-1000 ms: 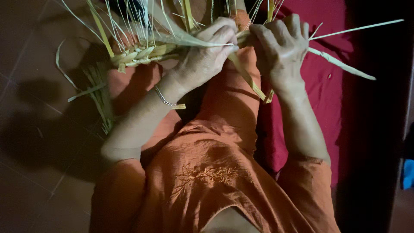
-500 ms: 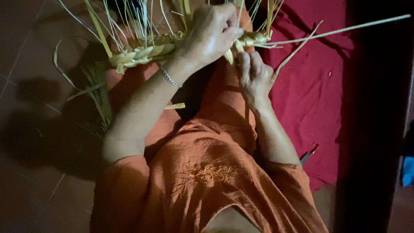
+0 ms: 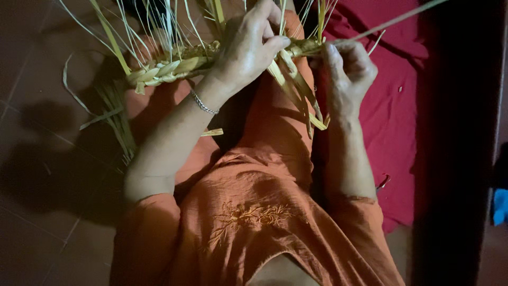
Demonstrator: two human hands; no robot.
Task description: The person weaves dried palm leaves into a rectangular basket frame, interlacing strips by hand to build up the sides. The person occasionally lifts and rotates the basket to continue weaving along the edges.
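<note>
Over tiled floor (image 3: 32,159), hands grip braid (image 3: 174,68).

From my remote view this looks like a dim room in a home: a brown tiled floor (image 3: 37,159) with visible grout lines on the left, a red cloth (image 3: 402,122) spread over it on the right, and loose palm-leaf strips (image 3: 114,119) lying about.

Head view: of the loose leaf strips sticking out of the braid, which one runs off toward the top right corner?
The long thin strip, starting at the right hand; the others stand upward or hang down.
</note>
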